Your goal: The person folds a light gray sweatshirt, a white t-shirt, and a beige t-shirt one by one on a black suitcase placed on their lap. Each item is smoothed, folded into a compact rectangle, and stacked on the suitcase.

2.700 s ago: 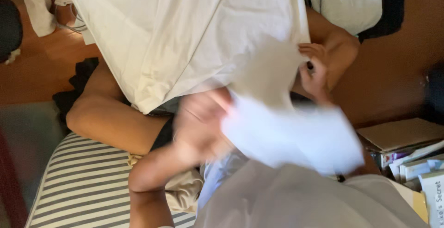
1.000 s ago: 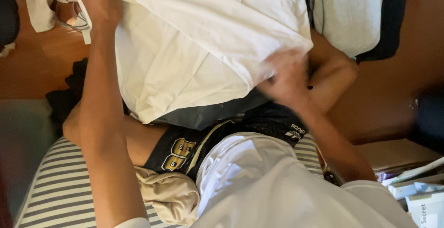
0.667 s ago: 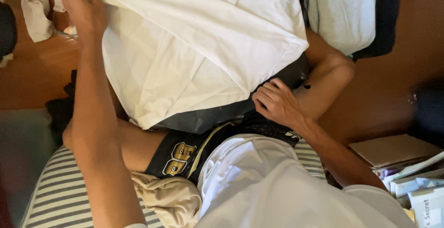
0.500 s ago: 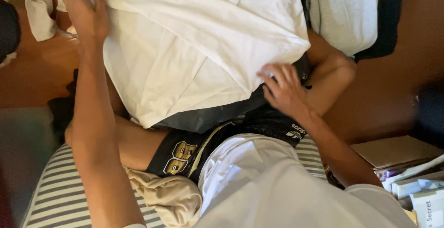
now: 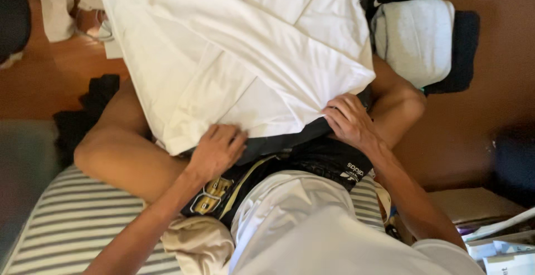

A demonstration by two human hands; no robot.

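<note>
Head view: white garment (image 5: 245, 57) lay spread over the person's lap and knees, running off the far edge of the frame. Its near hem sat over a dark grey cloth (image 5: 290, 138), which showed as a narrow band just nearer than the hem. Left of the lap, bare wooden floor (image 5: 44, 82) gave open room. To the right, a folded grey garment (image 5: 415, 38) lay close beside the white one, with brown floor past it. Striped mattress (image 5: 72, 219) filled the near left.

Left hand (image 5: 216, 151) rested at the near hem, fingers curled loosely down onto the edge of the white garment and the dark grey cloth; a firm grip could not be told. Right hand (image 5: 350, 121) lay at the right near corner, fingertips tucked under the white hem, touching it.
</note>
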